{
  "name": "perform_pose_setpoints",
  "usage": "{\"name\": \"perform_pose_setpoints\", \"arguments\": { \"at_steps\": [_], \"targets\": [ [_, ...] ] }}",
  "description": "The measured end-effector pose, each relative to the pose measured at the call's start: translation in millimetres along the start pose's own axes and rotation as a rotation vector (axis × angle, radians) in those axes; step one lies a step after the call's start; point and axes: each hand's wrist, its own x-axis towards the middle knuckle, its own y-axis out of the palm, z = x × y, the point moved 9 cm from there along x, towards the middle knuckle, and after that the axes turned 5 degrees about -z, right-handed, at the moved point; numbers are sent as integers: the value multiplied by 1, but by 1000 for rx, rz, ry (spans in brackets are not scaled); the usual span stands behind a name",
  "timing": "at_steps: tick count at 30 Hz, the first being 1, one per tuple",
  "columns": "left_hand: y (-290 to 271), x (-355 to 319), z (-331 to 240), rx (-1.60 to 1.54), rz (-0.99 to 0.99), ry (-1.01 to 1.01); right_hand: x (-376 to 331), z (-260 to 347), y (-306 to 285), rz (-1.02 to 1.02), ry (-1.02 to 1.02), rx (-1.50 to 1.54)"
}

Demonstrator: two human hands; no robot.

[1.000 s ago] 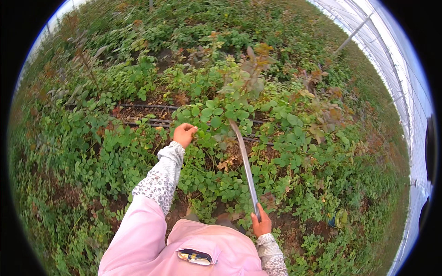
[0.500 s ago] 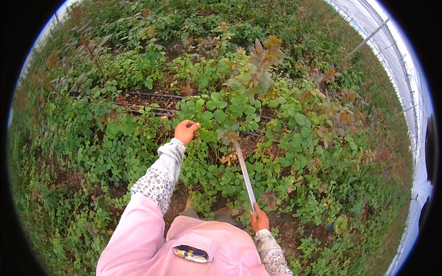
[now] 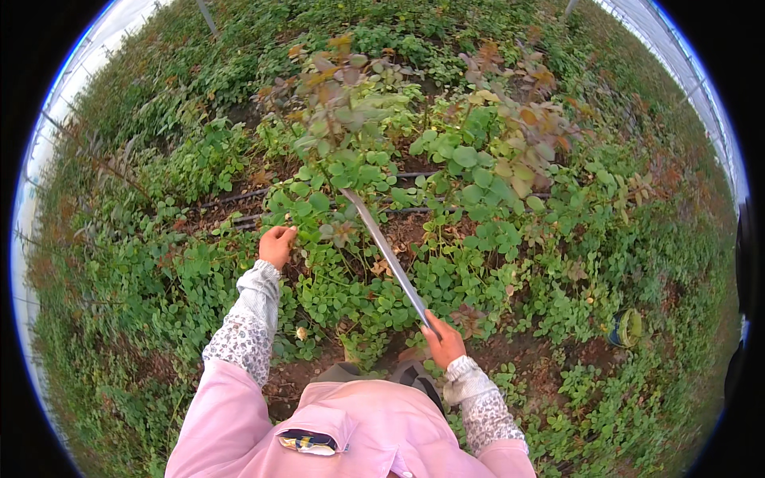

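My right hand (image 3: 444, 340) is wrapped round the near end of a long, narrow grey metal blade-like tool (image 3: 388, 252). The tool slants up and to the left, its far end bending slightly among the leaves of a tall rose-like plant (image 3: 343, 119) with reddish top growth. Left of that plant, my left hand (image 3: 276, 245) is closed in a pinch beside green leaves; whatever its fingertips hold, if anything, is too small to name. A small pale, roundish thing (image 3: 301, 333) shows against the low foliage below my left hand.
Dark hoses (image 3: 414, 209) run across the bed behind the plants. Another tall reddish-topped plant (image 3: 522, 151) stands to the right. A blue and yellowish-green bucket (image 3: 625, 328) sits among foliage at the right. Whitish plastic sheeting (image 3: 677, 56) and posts edge the plot.
The view has shifted. My left hand has drawn back to the left, and the tool now leans further left, its far end higher among the leaves. The small pale thing has come into sight.
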Motion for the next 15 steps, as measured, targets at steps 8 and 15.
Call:
{"name": "perform_pose_setpoints", "arguments": {
  "at_steps": [8, 15],
  "targets": [
    [7, 4, 2, 12, -16, -55, 26, -24, -11, 191, 203, 10],
    [10, -1, -12, 41, -23, -72, 24, -25, -20, 168, 47, 34]
  ]
}}
